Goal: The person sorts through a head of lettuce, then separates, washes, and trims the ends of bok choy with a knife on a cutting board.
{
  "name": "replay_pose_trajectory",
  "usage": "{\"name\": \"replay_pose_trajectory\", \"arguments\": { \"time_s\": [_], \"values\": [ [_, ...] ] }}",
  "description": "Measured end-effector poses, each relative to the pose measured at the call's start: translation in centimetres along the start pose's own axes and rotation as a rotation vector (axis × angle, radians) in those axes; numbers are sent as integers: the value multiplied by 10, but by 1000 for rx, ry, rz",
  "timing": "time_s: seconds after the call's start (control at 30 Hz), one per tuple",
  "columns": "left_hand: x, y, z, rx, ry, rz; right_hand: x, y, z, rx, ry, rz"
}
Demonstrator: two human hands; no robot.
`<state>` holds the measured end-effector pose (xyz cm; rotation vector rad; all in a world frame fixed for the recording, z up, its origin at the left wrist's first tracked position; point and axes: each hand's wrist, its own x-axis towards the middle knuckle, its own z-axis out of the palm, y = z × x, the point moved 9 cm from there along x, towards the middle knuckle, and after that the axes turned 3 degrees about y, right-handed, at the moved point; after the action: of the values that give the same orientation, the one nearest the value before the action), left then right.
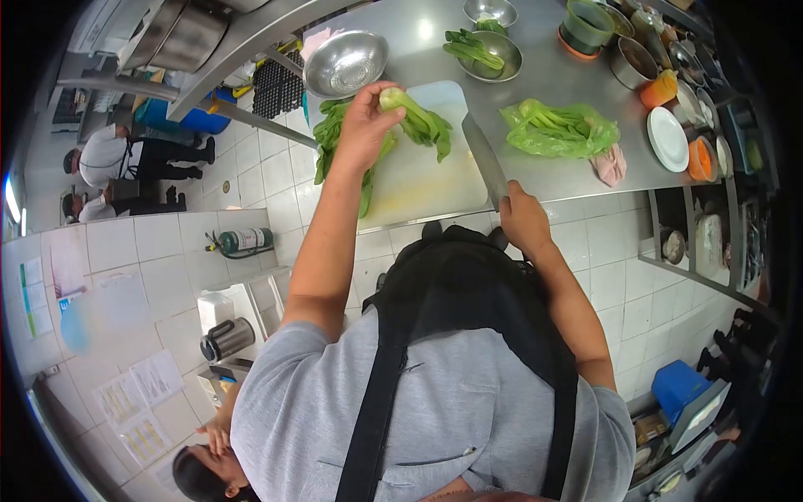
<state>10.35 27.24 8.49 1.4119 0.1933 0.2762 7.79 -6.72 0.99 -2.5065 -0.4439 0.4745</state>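
My left hand (368,125) is closed on the pale base of a leafy green (425,127), whose leaves hang over the white cutting board (418,188). More leafy greens (329,134) lie at the board's left edge, under and beside that hand. My right hand (524,219) grips the handle of a large knife (485,159); its broad blade points away from me, along the board's right edge. To the right of the knife, a green plastic bag (560,127) with greens rests on the steel table.
A perforated steel bowl (345,65) stands behind the board, and a steel bowl with greens (489,58) farther back. A pink cloth (609,165), white plate (668,140) and containers are at right. One person (209,473) is at lower left; two more stand farther off.
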Motion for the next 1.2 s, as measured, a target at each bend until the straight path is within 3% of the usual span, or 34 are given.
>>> {"name": "replay_pose_trajectory", "arguments": {
  "time_s": [0.37, 0.5, 0.57, 0.67, 0.9, 1.03, 1.1, 1.2],
  "values": [
    [0, -41, -9, -50, 184, -66, -7, 10, -1, 29, 14, 61],
    [-40, -82, -28, 166, 271, -83, -8, 14, -8, 43, 50, 73],
    [-70, -85, -26, 833, 192, 186, -5, 9, -11, 61, 77, 36],
    [-109, -98, -30, 782, 229, 48, -3, -13, -21, 90, 88, -9],
    [-137, -97, -27, 794, 289, 56, 11, -72, -31, 50, 85, -63],
    [-142, -98, -25, 758, 283, -14, 14, -63, 17, -48, 84, -128],
    [-143, -98, -27, 757, 280, -15, 19, -47, 49, -209, -97, -94],
    [-150, -94, -33, 768, 276, 19, 26, -40, 41, -238, -101, -101]
  ]
}}
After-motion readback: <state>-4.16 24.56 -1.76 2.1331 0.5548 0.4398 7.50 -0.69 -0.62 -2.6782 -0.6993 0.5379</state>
